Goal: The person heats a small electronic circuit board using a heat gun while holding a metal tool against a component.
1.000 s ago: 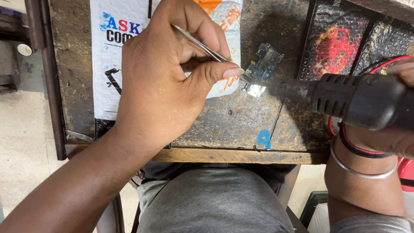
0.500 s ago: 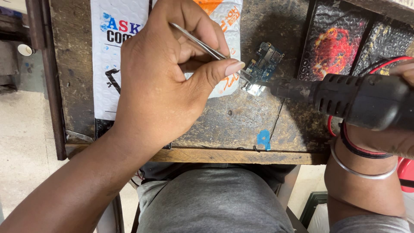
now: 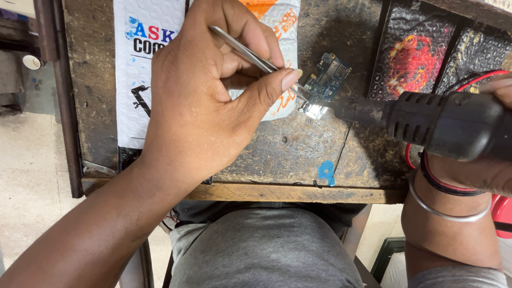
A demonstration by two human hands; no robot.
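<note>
My left hand (image 3: pixel 208 101) pinched steel tweezers (image 3: pixel 250 50) at the little blue circuit board (image 3: pixel 326 77); my right hand (image 3: pixel 493 165), mostly hidden, probably gripped the chunky black hot-air gun (image 3: pixel 442 125).

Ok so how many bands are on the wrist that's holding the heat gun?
2 on the right wrist: a thin silver bangle lower down the forearm, and a black and red cord band nearer the right hand. The black heat gun may hide more.
</note>
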